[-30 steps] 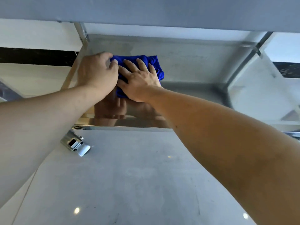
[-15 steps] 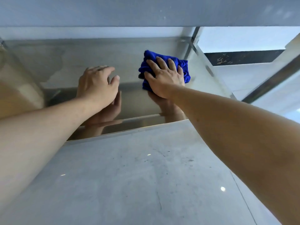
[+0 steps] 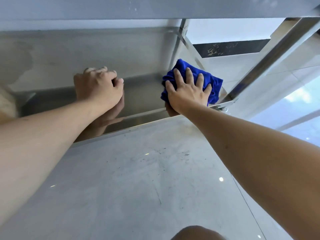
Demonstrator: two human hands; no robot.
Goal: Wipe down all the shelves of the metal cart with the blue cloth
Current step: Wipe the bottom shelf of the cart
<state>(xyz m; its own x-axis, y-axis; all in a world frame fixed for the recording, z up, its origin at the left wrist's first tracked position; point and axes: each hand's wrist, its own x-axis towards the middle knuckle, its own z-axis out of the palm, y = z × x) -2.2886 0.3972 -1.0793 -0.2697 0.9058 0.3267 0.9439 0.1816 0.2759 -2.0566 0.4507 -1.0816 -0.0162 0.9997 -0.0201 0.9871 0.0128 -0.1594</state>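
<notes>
The blue cloth (image 3: 210, 80) lies bunched on the bottom shelf (image 3: 142, 101) of the metal cart, at its right end beside the corner post (image 3: 270, 56). My right hand (image 3: 187, 91) presses flat on the cloth with its fingers spread. My left hand (image 3: 97, 87) rests on the shelf to the left of the cloth, fingers curled under, holding nothing. The polished steel mirrors both hands. The underside of an upper shelf (image 3: 121, 7) crosses the top of the view.
A caster (image 3: 223, 108) shows under the shelf's right front corner. Grey tiled floor (image 3: 138, 179) spreads in front of the cart. A knee (image 3: 195, 233) shows at the bottom edge. A black marble strip (image 3: 230, 49) runs along the wall behind.
My right hand has slid the cloth from the shelf's left part to its right end. My left hand let go of the cloth and stays on the shelf.
</notes>
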